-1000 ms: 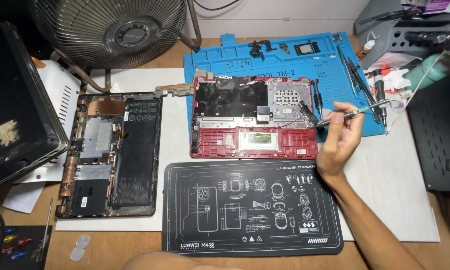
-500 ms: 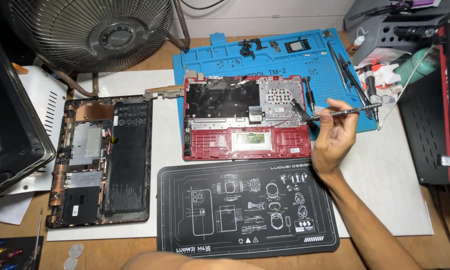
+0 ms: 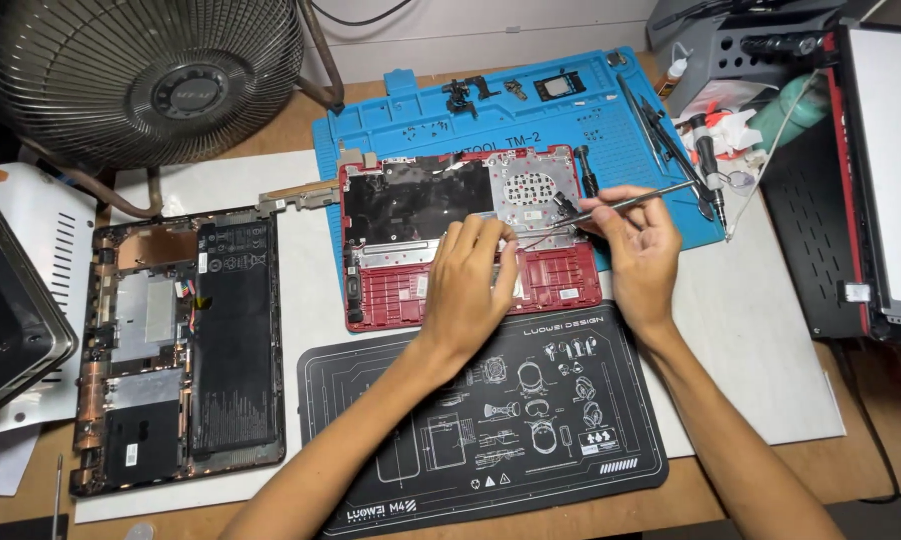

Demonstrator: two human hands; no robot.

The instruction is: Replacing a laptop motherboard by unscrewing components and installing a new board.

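The red laptop shell [image 3: 471,240] lies straight ahead of me, half on the blue work mat [image 3: 531,110], its long axis running left to right across my view. My left hand [image 3: 471,285] lies flat on its lower middle, fingers spread and pointing away from me, gripping nothing — just pressing the shell down. My right hand [image 3: 641,245] is at the shell's right end, pinched around a thin metal tool [image 3: 636,203] whose tip points left and down into the upper right corner of the shell; that hand is the nearer one to the spot. Just below the shell is a black printed mat [image 3: 491,430] on the white sheet [image 3: 761,340] covering the desk [image 3: 851,490]. Well to the left sits a second opened laptop base [image 3: 186,340], with a fan [image 3: 151,75] behind it — and a black-and-red case [image 3: 851,230] crowds the right edge.
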